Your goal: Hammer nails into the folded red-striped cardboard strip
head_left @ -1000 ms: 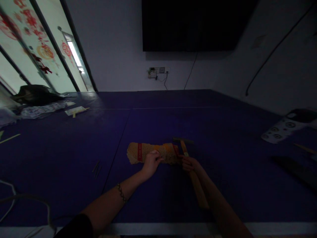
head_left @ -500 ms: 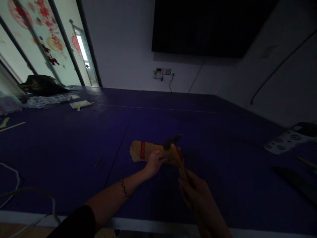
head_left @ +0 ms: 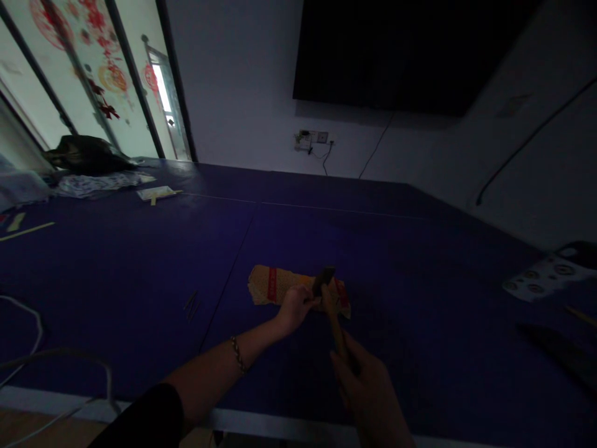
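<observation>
A wooden-handled hammer (head_left: 334, 314) is gripped in my right hand (head_left: 366, 376), its dark head down at a flattened tan packet (head_left: 265, 285) with red bands. On the packet rests my left hand (head_left: 295, 308), fingers pinched together close beside the hammer head. Whatever lies between those fingertips is too small and dark to make out. Several thin dark pieces that look like nails (head_left: 191, 303) lie loose on the purple tabletop (head_left: 153, 267), left of the packet.
Pale cables (head_left: 109, 379) loop over the near left edge. A dark bag (head_left: 88, 154) and a white packet (head_left: 156, 193) sit at the far left. To the right are a white panel with round fittings (head_left: 543, 277) and a dark flat blade-like piece (head_left: 559, 354).
The hammer head has come down onto or very near the packet, beside my left fingertips. My left hand stays on the packet. The whole view has shifted slightly.
</observation>
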{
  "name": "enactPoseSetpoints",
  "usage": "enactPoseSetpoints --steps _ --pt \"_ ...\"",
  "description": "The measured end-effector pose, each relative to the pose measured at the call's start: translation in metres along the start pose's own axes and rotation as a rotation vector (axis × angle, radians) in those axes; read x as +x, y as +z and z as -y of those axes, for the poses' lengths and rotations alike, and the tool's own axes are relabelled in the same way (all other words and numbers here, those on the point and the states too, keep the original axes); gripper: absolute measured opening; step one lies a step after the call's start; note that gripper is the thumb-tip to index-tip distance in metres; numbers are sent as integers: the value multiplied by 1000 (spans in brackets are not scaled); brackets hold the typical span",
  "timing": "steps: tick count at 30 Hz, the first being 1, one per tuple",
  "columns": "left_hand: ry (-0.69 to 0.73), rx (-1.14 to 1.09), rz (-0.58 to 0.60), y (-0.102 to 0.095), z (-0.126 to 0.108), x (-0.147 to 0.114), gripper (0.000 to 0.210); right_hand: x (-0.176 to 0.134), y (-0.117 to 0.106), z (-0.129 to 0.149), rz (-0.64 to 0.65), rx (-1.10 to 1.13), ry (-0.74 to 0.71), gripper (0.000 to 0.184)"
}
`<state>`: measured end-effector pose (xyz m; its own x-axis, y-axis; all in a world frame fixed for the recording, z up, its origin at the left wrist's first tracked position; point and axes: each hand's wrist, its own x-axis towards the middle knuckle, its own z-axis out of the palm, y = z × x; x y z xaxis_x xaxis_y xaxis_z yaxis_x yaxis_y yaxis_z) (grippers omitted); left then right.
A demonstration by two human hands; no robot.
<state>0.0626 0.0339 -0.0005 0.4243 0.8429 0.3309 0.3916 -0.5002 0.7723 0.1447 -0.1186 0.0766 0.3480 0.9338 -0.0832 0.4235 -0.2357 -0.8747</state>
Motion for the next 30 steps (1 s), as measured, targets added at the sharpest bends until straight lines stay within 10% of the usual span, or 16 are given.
enactPoseSetpoints --steps 30 --pt "-5 -16 32 -4 -1 -3 15 -6 5 0 1 -47 -133 40"
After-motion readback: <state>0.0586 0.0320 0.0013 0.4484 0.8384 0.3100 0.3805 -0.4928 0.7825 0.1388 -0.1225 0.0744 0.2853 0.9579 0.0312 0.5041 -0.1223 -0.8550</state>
